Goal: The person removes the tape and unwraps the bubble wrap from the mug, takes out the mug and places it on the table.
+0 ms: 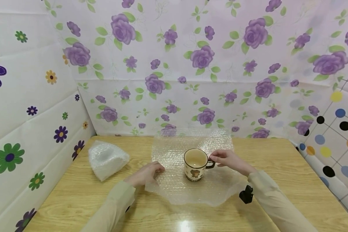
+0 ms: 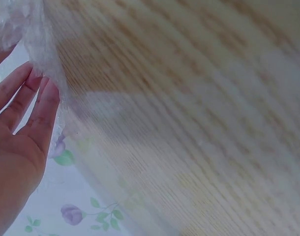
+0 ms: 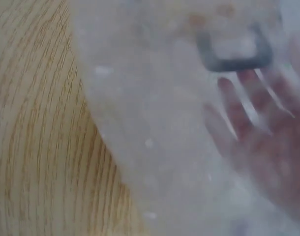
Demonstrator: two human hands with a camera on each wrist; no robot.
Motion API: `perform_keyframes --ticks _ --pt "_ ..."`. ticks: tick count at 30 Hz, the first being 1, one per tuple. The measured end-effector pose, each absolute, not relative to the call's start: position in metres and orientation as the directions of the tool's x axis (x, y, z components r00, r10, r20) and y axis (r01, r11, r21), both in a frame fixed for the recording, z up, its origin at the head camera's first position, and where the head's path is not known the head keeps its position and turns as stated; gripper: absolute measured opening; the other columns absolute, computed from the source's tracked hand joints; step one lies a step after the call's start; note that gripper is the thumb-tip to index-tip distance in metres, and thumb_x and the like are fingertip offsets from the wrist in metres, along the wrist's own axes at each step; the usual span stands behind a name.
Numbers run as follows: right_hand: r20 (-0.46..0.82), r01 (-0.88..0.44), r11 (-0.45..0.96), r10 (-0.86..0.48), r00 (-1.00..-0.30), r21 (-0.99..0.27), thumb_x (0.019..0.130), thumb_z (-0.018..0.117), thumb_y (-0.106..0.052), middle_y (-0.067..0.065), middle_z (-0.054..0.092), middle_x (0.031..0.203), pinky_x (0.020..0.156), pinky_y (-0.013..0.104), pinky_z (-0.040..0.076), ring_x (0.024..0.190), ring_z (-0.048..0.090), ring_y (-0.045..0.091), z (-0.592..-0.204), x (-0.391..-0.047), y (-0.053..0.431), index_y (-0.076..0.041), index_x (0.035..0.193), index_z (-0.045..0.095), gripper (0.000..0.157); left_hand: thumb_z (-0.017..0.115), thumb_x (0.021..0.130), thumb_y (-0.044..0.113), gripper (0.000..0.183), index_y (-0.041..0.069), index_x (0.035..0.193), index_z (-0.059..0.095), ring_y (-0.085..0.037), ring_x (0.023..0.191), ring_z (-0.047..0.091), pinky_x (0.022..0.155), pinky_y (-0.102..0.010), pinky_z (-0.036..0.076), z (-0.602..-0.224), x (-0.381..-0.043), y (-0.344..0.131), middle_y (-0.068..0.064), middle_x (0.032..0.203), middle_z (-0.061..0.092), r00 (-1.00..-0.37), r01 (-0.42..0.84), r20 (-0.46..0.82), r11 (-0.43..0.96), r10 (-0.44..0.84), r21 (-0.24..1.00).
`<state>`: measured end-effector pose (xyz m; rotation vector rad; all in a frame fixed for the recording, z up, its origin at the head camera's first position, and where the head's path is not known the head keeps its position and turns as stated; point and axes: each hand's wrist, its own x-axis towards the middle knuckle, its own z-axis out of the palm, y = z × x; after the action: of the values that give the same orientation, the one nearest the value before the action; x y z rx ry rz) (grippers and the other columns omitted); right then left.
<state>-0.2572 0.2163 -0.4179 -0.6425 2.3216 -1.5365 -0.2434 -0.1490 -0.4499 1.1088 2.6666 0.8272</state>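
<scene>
A cream mug (image 1: 195, 172) with a dark brown rim, a dark handle and a bear picture stands upright on a spread sheet of clear bubble wrap (image 1: 174, 190). My right hand (image 1: 230, 160) is at the mug's right side, thumb and index finger pinching the upper part of the handle (image 3: 236, 64). The other fingers reach out below it, hazy in the right wrist view. On the sheet's left side, my left hand (image 1: 145, 174) pinches its edge, which is lifted a little. The left wrist view shows the left hand (image 2: 22, 132) with fingertips against that edge.
A folded bundle of bubble wrap (image 1: 107, 159) lies at the left of the wooden table (image 1: 75, 199). Flowered sheeting (image 1: 174, 96) hangs behind, where the sheet's far edge meets it. A small black device (image 1: 246, 195) sits by my right wrist.
</scene>
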Motion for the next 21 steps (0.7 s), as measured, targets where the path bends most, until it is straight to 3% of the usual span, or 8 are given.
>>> perform_keyframes --ticks 4,8,11,21 --pt "-0.033 -0.155 0.321 -0.510 -0.859 -0.934 0.091 0.056 -0.025 0.017 0.058 0.105 0.083 0.048 0.044 0.103 0.050 0.035 -0.4208 -0.2563 0.2173 0.002 0.108 0.058 0.032 0.081 0.060 0.003 0.055 -0.005 0.108 0.057 -0.026 0.086 0.053 0.075 -0.031 0.046 -0.4511 -0.2443 -0.1499 -0.010 0.097 0.055 -0.711 0.626 0.096 0.565 0.696 0.537" --pt "-0.053 -0.125 0.310 -0.510 -0.858 -0.943 0.091 0.056 -0.026 0.021 0.058 0.103 0.083 0.046 0.045 0.100 0.052 0.032 -0.4214 -0.2537 0.2163 0.004 0.109 0.057 0.035 0.082 0.061 0.007 0.053 -0.003 0.108 0.058 -0.021 0.083 0.052 0.072 -0.029 0.046 -0.4576 -0.2490 -0.1543 -0.006 0.095 0.054 -0.663 0.682 0.158 0.503 0.732 0.532" --pt "-0.062 -0.122 0.317 -0.512 -0.857 -0.941 0.091 0.055 -0.027 0.017 0.060 0.100 0.081 0.044 0.047 0.096 0.055 0.027 -0.4218 -0.2524 0.2151 0.003 0.108 0.058 0.035 0.082 0.062 0.008 0.053 -0.004 0.107 0.058 -0.019 0.082 0.051 0.071 -0.028 0.046 -0.4565 -0.2486 -0.1551 -0.005 0.094 0.053 -0.648 0.698 0.175 0.485 0.742 0.527" --pt "-0.114 -0.055 0.281 -0.551 -0.827 -0.958 0.092 0.054 -0.027 0.015 0.060 0.099 0.080 0.045 0.047 0.096 0.056 0.035 -0.4264 -0.2534 0.2142 0.001 0.104 0.060 0.031 0.082 0.061 0.004 0.054 -0.004 0.109 0.057 -0.026 0.086 0.052 0.075 -0.032 0.045 -0.4488 -0.2443 -0.1479 -0.011 0.099 0.054 -0.716 0.629 0.070 0.599 0.694 0.496"
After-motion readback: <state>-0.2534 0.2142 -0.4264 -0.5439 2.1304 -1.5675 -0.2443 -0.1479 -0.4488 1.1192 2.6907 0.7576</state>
